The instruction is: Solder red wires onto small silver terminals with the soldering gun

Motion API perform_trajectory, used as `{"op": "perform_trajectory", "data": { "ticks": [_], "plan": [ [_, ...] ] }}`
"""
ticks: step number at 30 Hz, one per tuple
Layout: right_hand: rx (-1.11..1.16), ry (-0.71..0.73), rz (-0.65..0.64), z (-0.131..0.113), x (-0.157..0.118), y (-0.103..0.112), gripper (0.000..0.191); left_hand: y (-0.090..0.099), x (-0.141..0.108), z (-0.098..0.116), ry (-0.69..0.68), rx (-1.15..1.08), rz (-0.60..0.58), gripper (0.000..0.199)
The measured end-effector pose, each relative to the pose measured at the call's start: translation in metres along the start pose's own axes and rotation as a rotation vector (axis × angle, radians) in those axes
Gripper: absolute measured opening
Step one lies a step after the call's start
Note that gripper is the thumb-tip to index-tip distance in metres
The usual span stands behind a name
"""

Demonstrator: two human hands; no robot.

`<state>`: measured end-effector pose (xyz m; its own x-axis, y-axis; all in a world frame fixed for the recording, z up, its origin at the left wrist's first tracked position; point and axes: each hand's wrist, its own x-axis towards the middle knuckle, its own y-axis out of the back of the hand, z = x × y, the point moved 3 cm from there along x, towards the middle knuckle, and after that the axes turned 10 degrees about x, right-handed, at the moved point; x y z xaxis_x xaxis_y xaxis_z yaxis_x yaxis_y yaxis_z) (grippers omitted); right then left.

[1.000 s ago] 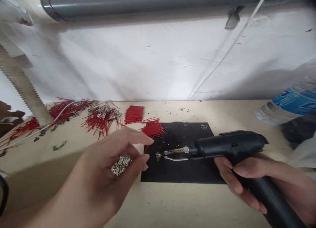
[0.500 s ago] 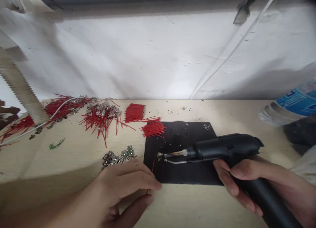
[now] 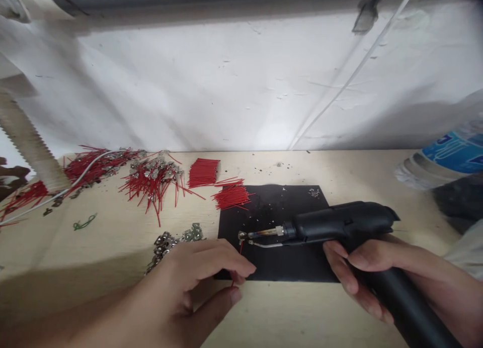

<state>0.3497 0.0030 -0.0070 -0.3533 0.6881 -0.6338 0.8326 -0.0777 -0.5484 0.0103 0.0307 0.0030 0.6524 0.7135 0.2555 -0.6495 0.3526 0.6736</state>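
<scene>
Black mat (image 3: 294, 267), one, my landmark. Left hand (image 3: 204, 272), one, at its near left edge: thumb and fingers pinching one red wire (image 3: 241, 248), whose far end meets a small metal terminal (image 3: 242, 235) over the mat's left part. Right hand (image 3: 377, 262), one, at its right: wrapped round a black soldering tool (image 3: 332, 225), tip beside that terminal. Loose terminals (image 3: 162, 245), one heap, left of the mat. Red wire bundle (image 3: 232, 196), one, across its far left corner. Water bottle (image 3: 445, 157), one, well right of it.
</scene>
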Motion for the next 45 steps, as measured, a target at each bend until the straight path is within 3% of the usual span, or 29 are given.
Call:
{"op": "perform_trajectory", "data": {
  "ticks": [12,18,34,39,45],
  "plan": [
    [-0.011,0.022,0.012,-0.001,-0.001,-0.005,0.032,-0.002,-0.006,0.008,-0.017,0.100,0.108,0.043],
    [-0.015,0.022,0.013,-0.002,0.000,-0.005,0.031,-0.007,-0.008,0.007,0.010,0.103,0.091,0.044],
    [-0.035,-0.023,0.010,-0.006,-0.003,-0.004,0.034,-0.009,-0.017,-0.007,-0.101,-0.039,0.017,0.041],
    [-0.031,-0.029,-0.006,-0.006,-0.002,-0.003,0.034,-0.006,0.001,0.005,-0.061,-0.017,-0.013,0.018],
    [-0.058,-0.034,0.049,-0.005,-0.002,-0.005,0.031,-0.008,0.029,0.021,-0.025,0.032,-0.030,0.029]
  ]
}}
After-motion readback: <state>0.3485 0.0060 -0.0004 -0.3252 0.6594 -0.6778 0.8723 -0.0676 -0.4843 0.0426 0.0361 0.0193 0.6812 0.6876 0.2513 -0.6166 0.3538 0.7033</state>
